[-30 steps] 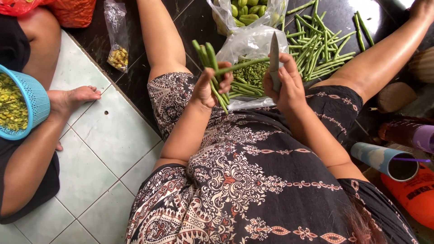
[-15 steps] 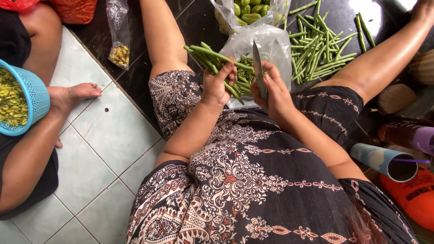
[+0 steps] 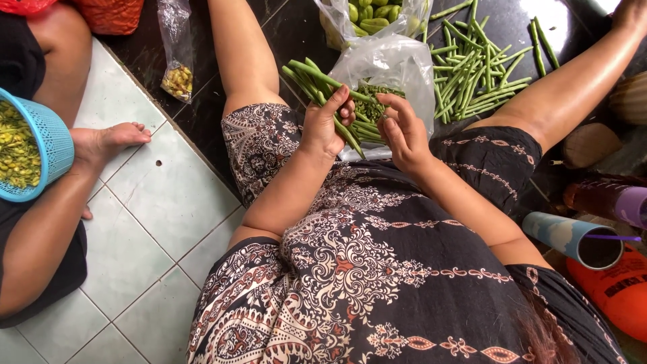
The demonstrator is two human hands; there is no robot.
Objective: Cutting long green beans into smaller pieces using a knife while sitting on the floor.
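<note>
My left hand [image 3: 323, 128] grips a bundle of long green beans [image 3: 311, 75] that sticks out to the upper left, above my lap. My right hand [image 3: 404, 135] is curled just to the right of it, fingertips at the beans' cut ends, holding a small knife whose blade is almost hidden. Under both hands lies a clear plastic bag [image 3: 397, 64] with chopped green bean pieces [image 3: 372, 101] inside. I sit on the floor with legs spread, in a dark patterned dress.
Loose long beans [image 3: 472, 74] lie on the dark floor between my legs. A bag of pale green pods [image 3: 371, 13] sits behind. At left, another person's foot [image 3: 108, 141] and a blue basket [image 3: 50, 145] of chopped pieces. A light blue cup [image 3: 573, 236] stands at right.
The knife stood upright in my right hand; now the hand has dropped and curled against the bean ends. My left hand turned the bundle to point up-left.
</note>
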